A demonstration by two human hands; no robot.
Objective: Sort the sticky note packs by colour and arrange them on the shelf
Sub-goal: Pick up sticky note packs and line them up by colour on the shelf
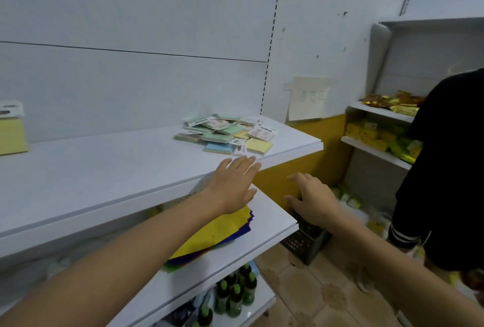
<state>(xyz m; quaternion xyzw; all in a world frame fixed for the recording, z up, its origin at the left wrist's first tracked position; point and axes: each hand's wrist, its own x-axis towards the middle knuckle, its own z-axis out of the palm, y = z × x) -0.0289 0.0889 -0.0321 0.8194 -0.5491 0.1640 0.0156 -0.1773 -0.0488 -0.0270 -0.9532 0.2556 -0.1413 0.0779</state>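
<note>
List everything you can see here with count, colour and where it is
Sticky note packs: a mixed heap, green, blue, yellow, pink, right end of top shelf.
Yellow pack: one, far left of top shelf.
Coloured paper sheets: a stack, yellow on top, middle shelf.
Bottles: several, green caps, bottom shelf.
Crate: one, dark, on the floor.
Other person: one, dark top, right.
Left hand: open, reaching towards the heap.
Right hand: open, empty.
</note>
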